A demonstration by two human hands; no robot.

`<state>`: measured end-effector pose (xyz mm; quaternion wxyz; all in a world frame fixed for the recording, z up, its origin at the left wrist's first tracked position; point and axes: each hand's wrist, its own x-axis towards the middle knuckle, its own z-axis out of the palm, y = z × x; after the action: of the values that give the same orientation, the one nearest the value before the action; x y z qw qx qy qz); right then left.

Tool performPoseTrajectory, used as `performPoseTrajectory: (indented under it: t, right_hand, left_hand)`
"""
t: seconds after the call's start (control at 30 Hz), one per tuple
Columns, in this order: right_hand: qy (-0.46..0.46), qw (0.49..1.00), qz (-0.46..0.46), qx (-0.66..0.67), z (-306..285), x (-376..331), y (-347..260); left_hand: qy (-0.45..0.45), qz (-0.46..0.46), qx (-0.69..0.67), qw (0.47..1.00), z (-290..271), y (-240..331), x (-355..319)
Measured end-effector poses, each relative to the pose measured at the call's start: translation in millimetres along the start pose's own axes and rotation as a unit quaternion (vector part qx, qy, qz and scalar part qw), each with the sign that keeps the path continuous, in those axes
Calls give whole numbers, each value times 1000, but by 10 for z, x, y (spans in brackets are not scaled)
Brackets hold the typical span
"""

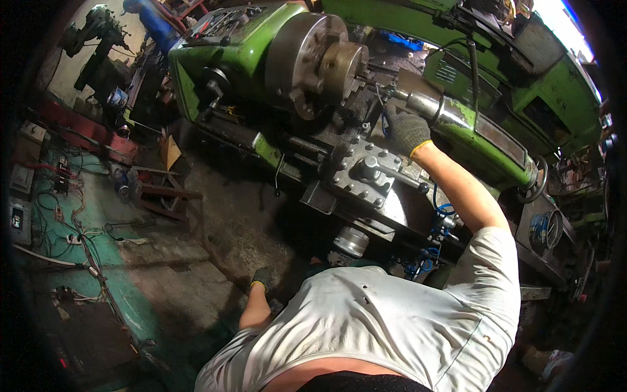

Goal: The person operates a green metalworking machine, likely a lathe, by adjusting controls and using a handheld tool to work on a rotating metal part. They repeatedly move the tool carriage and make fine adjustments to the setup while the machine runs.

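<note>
Creased pale shirt [379, 320] cloth spreads right below my head. Down at my side, my gloved left hand [261, 277] hangs over the floor; I can't tell whether it's curled or loose. Past the bolted tool post [353, 157], my gloved right hand [409, 129] is just beside the metal tailstock sleeve [426, 103] (fingertips obscured, so I can't tell its grip). Beyond, the brass-coloured cylinder [346, 68] sits at the front of the chuck [294, 55].

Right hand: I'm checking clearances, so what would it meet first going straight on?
Right hand: probably the thin metal rod beside the brass-coloured cylinder, though depth is unclear.
</note>
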<state>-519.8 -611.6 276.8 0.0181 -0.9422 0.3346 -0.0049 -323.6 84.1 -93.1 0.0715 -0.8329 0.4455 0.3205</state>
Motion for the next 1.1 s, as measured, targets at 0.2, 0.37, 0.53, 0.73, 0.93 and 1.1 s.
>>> performPoseTrajectory:
  t: [0.2, 0.37, 0.53, 0.73, 0.93, 1.1]
  right_hand:
    - [2, 1000, -17, 16, 71, 7, -30]
    - [3, 1000, -8, -2, 69, -36, -42]
    - [36, 999, -13, -1, 154, -54, -12]
    - [69, 997, -22, 6, 152, -76, -19]
    - [21, 1000, -12, 17, 44, -12, -66]
    - [89, 994, -45, 32, 84, 21, 26]
  left_hand:
    - [-54, -9, 57, 997, 229, -46, -19]
    - [4, -18, -15, 1000, 283, 20, -168]
    - [7, 17, -31, 999, 301, -61, -241]
    - [-31, -43, -28, 998, 193, -11, -216]
    - [52, 30, -24, 998, 261, -87, -233]
    - [26, -2, -33, 999, 286, -45, -173]
